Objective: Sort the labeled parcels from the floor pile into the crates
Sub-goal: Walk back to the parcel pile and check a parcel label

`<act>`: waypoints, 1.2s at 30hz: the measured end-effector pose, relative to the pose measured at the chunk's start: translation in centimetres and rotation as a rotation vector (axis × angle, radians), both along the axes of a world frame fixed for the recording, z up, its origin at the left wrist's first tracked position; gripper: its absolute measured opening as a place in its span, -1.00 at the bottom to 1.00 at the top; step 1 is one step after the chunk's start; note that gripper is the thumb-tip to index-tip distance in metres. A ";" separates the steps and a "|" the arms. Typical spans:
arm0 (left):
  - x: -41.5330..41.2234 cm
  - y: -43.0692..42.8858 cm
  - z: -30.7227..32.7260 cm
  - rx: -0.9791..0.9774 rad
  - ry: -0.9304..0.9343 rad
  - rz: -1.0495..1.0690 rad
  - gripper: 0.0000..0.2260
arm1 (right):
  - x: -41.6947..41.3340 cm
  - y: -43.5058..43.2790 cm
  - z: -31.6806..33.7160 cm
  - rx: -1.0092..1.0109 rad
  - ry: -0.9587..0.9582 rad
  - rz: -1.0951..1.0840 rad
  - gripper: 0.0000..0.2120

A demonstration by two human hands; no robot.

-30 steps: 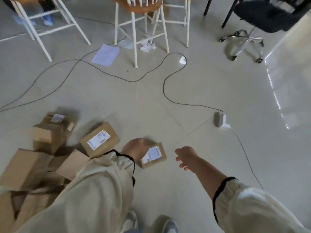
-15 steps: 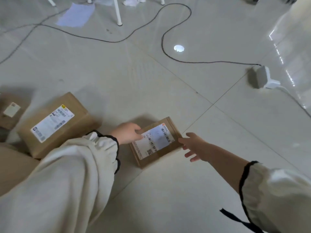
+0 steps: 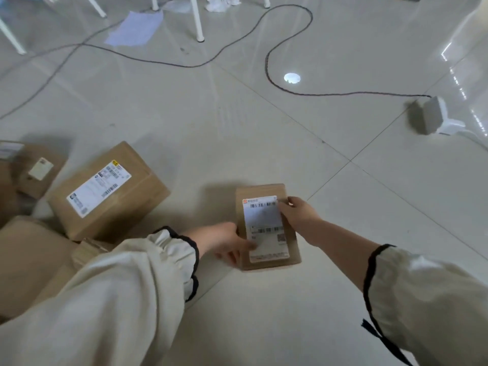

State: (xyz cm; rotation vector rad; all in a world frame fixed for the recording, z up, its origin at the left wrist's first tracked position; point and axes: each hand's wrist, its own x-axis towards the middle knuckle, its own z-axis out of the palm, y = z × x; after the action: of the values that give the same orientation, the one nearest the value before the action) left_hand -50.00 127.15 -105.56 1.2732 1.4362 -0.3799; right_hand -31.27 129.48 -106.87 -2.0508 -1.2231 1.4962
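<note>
Head view looks down on a pale, glossy tiled floor (image 3: 264, 143) crossed by thin grout lines, with a round spot of reflected light beside a dark cable (image 3: 266, 62) that snakes across the tiles to a white power adapter (image 3: 433, 118) at the right. White chair legs (image 3: 196, 19) stand along the top edge, with a loose sheet of paper (image 3: 134, 29) and some crumpled white tissue (image 3: 220, 2) lying on the floor near them.

At the lower left sits the pile of cardboard parcels (image 3: 31, 254), boxes leaning on one another. A larger box (image 3: 108, 191) lies at the pile's near edge with a long white shipping label facing up; behind it, at the far left, a smaller box (image 3: 39, 170) shows a small pale sticker. No crate is in view.

Apart from the pile, a small flat parcel (image 3: 266, 225) lies on the floor in the middle, label up, barcodes visible though the print is too blurred to read. The left hand (image 3: 227, 241) grips its left edge, thumb on the label and fingers at the side. The right hand (image 3: 298, 215) holds the upper right edge, fingertips on the label's corner. Both arms wear cream sleeves with dark cuffs.
</note>
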 end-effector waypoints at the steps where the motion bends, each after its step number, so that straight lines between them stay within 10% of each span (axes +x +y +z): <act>1: 0.3 -0.6 -0.1 -0.021 -0.012 0.005 -0.69 | -0.1 -0.8 -0.1 0.000 0.018 0.031 -0.65; 8: -1.1 1.0 -0.3 0.025 -0.166 0.426 -0.58 | 2.0 -1.7 -0.9 -0.041 0.185 -0.125 -0.40; 24: 0.6 1.1 -2.0 0.139 -0.283 0.647 -0.53 | 0.6 -3.7 -0.1 -0.101 0.250 -0.188 -0.73; 36: 0.9 3.7 35.1 0.202 -0.317 0.555 -0.68 | 0.3 -2.5 36.0 0.034 0.213 -0.233 -0.78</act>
State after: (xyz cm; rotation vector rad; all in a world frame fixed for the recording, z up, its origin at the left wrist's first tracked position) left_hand -49.11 130.84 -70.44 0.9787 1.5020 0.3330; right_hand -30.95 126.96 -70.87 -1.8814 -0.8902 1.5236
